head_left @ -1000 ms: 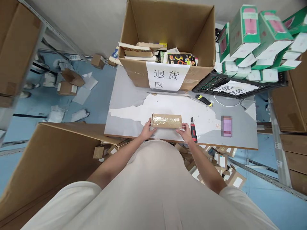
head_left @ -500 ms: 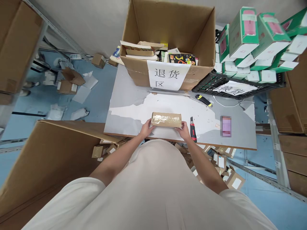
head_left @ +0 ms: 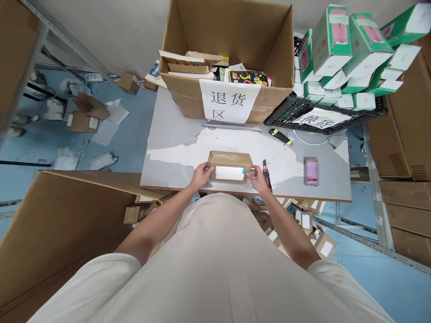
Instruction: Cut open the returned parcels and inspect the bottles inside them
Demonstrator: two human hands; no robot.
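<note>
A small brown cardboard box [head_left: 229, 159] is held between my two hands above the front part of the table, with a white label [head_left: 230, 173] on the side facing me. My left hand [head_left: 202, 175] grips its left end, fingers closed on the edge. At the other end, my right hand [head_left: 256, 178] pinches the right edge. Just right of that hand lies a red and black utility knife [head_left: 267, 176]. Farther back on the table is a yellow and black box cutter [head_left: 280, 136].
A large carton [head_left: 188, 96] of books stands at the back of the table [head_left: 161, 175]. Beside it a black crate [head_left: 283, 112] holds green and white boxes [head_left: 332, 40]. A pink blurred item [head_left: 311, 171] lies at right. A big open carton [head_left: 77, 224] stands at front left.
The small box has been tipped so its labelled side now shows. Both hands have shifted their hold along with it. The whole view has moved slightly.
</note>
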